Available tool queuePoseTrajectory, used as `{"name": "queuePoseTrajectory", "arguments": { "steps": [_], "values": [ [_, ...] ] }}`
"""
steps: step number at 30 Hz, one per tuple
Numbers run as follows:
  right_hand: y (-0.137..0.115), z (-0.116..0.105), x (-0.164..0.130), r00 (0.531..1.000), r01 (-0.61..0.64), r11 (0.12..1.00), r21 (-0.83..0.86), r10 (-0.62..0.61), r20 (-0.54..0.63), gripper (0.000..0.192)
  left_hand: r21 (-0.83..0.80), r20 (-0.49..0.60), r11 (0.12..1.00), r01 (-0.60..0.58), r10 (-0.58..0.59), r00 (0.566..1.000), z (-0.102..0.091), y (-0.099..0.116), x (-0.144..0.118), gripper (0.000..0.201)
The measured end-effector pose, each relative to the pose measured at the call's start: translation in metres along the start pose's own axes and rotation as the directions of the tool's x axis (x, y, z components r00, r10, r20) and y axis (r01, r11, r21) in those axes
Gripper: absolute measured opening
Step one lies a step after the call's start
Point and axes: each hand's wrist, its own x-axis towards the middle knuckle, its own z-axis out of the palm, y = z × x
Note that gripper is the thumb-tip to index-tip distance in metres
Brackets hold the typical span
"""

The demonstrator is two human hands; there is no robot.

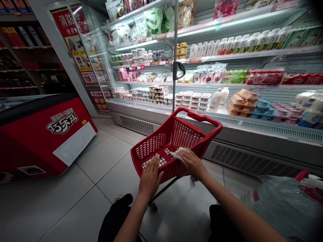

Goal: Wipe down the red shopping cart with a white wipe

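Observation:
A red plastic shopping cart [151, 147] with a lattice basket stands in front of me, turned at an angle. My left hand [150, 177] rests on the near side of its basket, fingers stretched out and lying flat against the rim. In my right hand [192, 163] is a white cloth [180, 153], thin and crumpled, which could also be a wipe. That hand is at the basket's near rim, further right, with the cloth against the rim. The basket's floor shows through as a grid, and the cart's handle [199, 117] is on the far right side.
Behind the cart runs a lit refrigerated display [222, 116] with dairy cups, bottles and packs. A red freezer chest [27, 141] stands at left on the tiled floor [101, 164]. Large clear water bottles [285, 201] wrapped in plastic are close by at lower right.

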Motion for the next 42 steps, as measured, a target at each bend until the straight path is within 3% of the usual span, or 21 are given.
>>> {"name": "queuePoseTrajectory", "arguments": {
  "steps": [3, 5, 8, 11, 13, 16, 19, 22, 26, 30, 33, 35, 37, 42],
  "values": [
    [0.049, -0.022, -0.01, 0.994, -0.103, 0.988, -0.115, 0.099, -0.045, 0.054, -0.024, -0.007, 1.0, 0.01, -0.011, 1.0, -0.003, -0.01, 0.001, 0.076],
    [0.052, -0.025, -0.014, 0.988, -0.147, 0.978, -0.151, 0.138, -0.072, 0.055, -0.029, -0.012, 0.999, 0.027, -0.027, 1.0, -0.002, -0.013, 0.002, 0.076],
    [0.016, -0.009, -0.015, 0.988, -0.142, 0.979, -0.144, 0.132, -0.081, 0.058, -0.025, -0.016, 0.998, 0.058, -0.059, 0.998, 0.001, -0.013, 0.003, 0.075],
    [-0.023, 0.007, -0.012, 0.999, -0.047, 0.994, -0.096, 0.046, -0.013, 0.063, -0.014, -0.009, 0.998, 0.062, -0.062, 0.998, 0.001, -0.014, 0.002, 0.074],
    [-0.03, 0.006, -0.013, 0.999, 0.021, 0.997, -0.073, -0.018, 0.038, 0.065, -0.001, -0.006, 0.998, 0.06, -0.06, 0.998, -0.001, -0.016, 0.0, 0.071],
    [-0.005, -0.018, -0.023, 0.998, 0.042, 0.994, -0.101, -0.038, 0.045, 0.065, 0.01, -0.004, 0.997, 0.071, -0.071, 0.997, -0.008, -0.022, -0.002, 0.068],
    [0.034, -0.052, -0.04, 0.997, -0.074, 0.979, -0.19, 0.068, -0.037, 0.063, 0.017, -0.002, 0.996, 0.083, -0.083, 0.997, -0.015, -0.028, -0.006, 0.067],
    [0.05, -0.067, -0.051, 0.981, -0.18, 0.956, -0.233, 0.158, -0.111, 0.062, 0.038, -0.001, 0.994, 0.102, -0.102, 0.995, -0.017, -0.028, -0.007, 0.07],
    [0.019, -0.038, -0.041, 0.971, -0.216, 0.956, -0.197, 0.19, -0.142, 0.063, 0.056, -0.025, 0.994, 0.09, -0.089, 0.996, -0.008, -0.005, 0.0, 0.077],
    [-0.039, 0.01, -0.017, 0.994, -0.093, 0.99, -0.106, 0.087, -0.059, 0.067, 0.038, -0.013, 0.999, -0.029, 0.03, 0.999, 0.007, 0.028, 0.011, 0.083],
    [-0.059, 0.023, -0.009, 0.999, -0.031, 0.997, -0.069, 0.03, -0.02, 0.069, 0.044, -0.012, 0.999, -0.033, 0.033, 0.999, 0.011, 0.035, 0.013, 0.083],
    [-0.05, 0.016, -0.012, 1.0, -0.006, 0.998, -0.07, 0.006, 0.002, 0.07, 0.04, -0.004, 0.998, -0.044, 0.044, 0.999, 0.009, 0.03, 0.012, 0.081],
    [-0.025, -0.002, -0.021, 1.0, -0.026, 0.994, -0.102, 0.026, -0.003, 0.068, 0.027, 0.005, 0.998, -0.053, 0.052, 0.999, 0.004, 0.021, 0.009, 0.078],
    [0.04, -0.042, -0.041, 0.98, -0.188, 0.959, -0.21, 0.17, -0.1, 0.063, -0.006, 0.002, 1.0, -0.017, 0.017, 1.0, -0.001, 0.009, 0.003, 0.075]
  ]
}}
